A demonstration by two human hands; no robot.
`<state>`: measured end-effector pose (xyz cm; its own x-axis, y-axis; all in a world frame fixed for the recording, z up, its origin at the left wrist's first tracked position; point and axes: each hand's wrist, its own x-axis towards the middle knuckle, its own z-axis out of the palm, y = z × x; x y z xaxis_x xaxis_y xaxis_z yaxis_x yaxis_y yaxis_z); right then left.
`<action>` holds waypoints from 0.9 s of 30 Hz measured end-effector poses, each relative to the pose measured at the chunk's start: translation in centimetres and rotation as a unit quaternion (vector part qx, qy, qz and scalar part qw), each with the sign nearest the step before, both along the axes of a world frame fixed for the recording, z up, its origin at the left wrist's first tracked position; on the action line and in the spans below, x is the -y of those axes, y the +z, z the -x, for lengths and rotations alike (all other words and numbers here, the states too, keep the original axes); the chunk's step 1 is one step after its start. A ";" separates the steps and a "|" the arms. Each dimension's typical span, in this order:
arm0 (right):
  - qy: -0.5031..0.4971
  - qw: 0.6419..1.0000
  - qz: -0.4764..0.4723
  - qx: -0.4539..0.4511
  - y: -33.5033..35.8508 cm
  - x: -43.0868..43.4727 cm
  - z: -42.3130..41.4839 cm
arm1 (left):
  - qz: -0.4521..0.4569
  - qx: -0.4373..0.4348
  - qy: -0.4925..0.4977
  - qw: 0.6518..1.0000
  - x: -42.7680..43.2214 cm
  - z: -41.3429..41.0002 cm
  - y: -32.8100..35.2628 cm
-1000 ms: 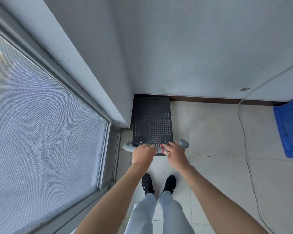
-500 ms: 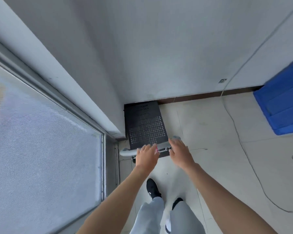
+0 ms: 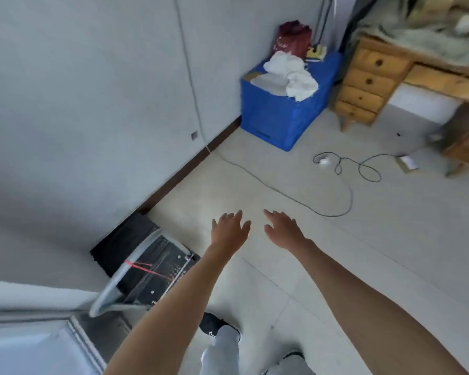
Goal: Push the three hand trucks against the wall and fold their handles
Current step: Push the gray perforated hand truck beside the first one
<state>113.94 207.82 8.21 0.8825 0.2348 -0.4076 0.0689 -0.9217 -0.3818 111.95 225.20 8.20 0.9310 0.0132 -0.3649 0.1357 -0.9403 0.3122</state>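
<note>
Sitting low in the corner, the hand truck [image 3: 144, 255] shows a flat black platform punched with small holes, its far end touching the grey wall [image 3: 92, 104]. Its rounded grey tube handle [image 3: 111, 286], wrapped with a red band, is blurred, so its angle is unclear. The left hand [image 3: 229, 228] and right hand [image 3: 283, 230] hover apart from it over the pale tiled floor [image 3: 336, 253], fingers spread, gripping nothing. Beyond them a thin cable [image 3: 295, 197] loops across the tiles. A blue box [image 3: 276, 115] piled with white cloths [image 3: 290, 74] stands by the wall beside wooden drawers [image 3: 366, 82].
</note>
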 end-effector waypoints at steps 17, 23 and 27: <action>-0.537 0.839 0.008 0.086 8.3 54.1 29.9 | 0.062 0.073 -0.500 0.861 62.0 14.3 8.8; -0.644 0.762 0.013 0.066 6.9 69.0 39.1 | 0.063 0.059 -0.615 0.784 80.3 22.8 7.4; -0.717 0.695 0.003 0.055 6.7 78.1 44.8 | 0.069 0.028 -0.678 0.731 92.5 29.5 7.0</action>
<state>69.13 129.70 14.87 0.2328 -0.9197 -0.3162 -0.8934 -0.0737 -0.4433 82.50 132.66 15.16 0.0674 -0.9692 -0.2369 -0.9091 -0.1575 0.3857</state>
